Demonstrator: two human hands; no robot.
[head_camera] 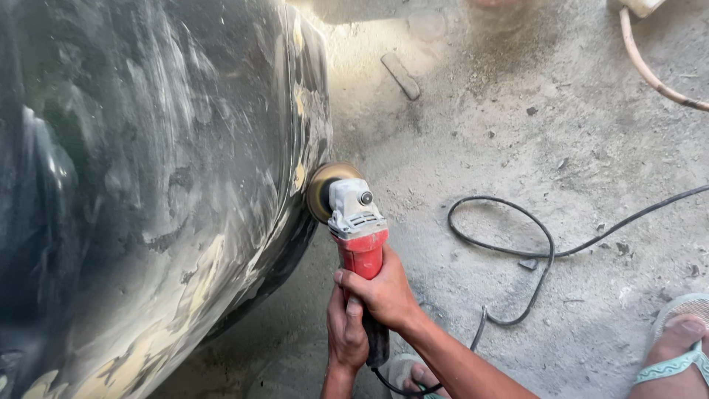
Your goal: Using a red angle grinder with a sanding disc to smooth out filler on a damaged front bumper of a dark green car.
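Gripping the grinder (360, 236) with both hands, I keep its red body pointed up and away from me, toward the panel (148, 185). My right hand (384, 292) is wrapped around the red part just behind the grey head, fingers curled shut over it. My left hand (346, 332) sits lower, closed around the black rear end of the handle, just beneath and touching my right. The sanding disc (325, 188) at the front, dusty and yellowish, presses against the edge of the dark curved panel, which fills the left side of my view. That panel is scuffed dull grey all over, with yellow patches showing along its edge near the disc and more down at the bottom left.

From the back of the grinder a black cord (517, 251) runs out across the concrete floor (576, 133), curls into a loop to my right and trails off to the right edge. A pale hose (650, 70) crosses the top right corner. A small flat grey piece (401, 76) lies on the floor beyond the disc. My feet show at the bottom, one in a light sandal (683, 347) at the far right.
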